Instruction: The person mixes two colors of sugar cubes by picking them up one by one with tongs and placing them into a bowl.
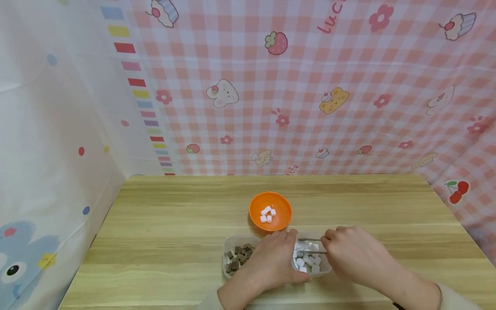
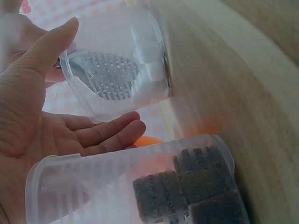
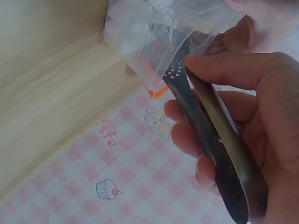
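Observation:
My left hand (image 1: 271,260) holds a clear plastic container (image 2: 105,35) of white cubes (image 1: 308,260), thumb on one side and fingers on the other. In my right hand (image 1: 354,256) are metal tongs (image 3: 192,109), gripped around both arms. Their perforated ends reach inside that container, close to the cubes. Whether a cube sits between the tips cannot be made out. Beside it, partly behind my left hand, stands a second clear container (image 2: 103,175) with dark brown cubes (image 2: 201,175).
An orange bowl (image 1: 284,211) stands just beyond the containers, with several white cubes (image 1: 264,218) in it. The wooden table (image 1: 174,224) meets a pink checked cloth (image 1: 248,129) at its back edge. More printed cloth hangs at both sides.

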`<state>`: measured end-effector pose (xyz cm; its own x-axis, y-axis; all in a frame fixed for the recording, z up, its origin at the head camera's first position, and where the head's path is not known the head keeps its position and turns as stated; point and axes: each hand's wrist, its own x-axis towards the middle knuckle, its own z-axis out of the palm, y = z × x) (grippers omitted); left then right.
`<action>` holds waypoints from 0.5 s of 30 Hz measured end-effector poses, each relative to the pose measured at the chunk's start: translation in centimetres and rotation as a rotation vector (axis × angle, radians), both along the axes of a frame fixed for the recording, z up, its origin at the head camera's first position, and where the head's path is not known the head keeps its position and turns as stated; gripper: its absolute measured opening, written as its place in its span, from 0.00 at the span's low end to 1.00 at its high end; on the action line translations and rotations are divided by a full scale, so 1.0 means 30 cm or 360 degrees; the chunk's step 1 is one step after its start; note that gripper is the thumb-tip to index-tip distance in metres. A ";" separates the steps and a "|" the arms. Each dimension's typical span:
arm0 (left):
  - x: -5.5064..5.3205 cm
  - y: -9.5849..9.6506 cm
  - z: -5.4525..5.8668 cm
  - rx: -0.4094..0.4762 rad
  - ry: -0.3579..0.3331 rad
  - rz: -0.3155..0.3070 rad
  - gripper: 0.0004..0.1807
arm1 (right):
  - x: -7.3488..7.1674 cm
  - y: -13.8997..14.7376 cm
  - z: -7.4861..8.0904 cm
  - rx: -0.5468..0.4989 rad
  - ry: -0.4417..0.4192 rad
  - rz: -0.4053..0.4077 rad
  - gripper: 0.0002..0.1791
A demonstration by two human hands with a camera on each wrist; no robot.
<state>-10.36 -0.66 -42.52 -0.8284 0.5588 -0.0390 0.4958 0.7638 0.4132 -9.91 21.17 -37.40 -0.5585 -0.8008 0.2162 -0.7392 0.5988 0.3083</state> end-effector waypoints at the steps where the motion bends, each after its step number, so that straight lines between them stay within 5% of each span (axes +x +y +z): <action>1: 0.000 0.000 0.000 0.0000 0.0003 0.0001 0.51 | -0.004 -0.001 0.001 0.0003 0.0000 0.0010 0.17; 15: 0.001 0.001 -0.002 -0.0006 0.0037 0.0003 0.50 | -0.021 0.012 0.021 -0.0005 -0.0154 -0.0025 0.16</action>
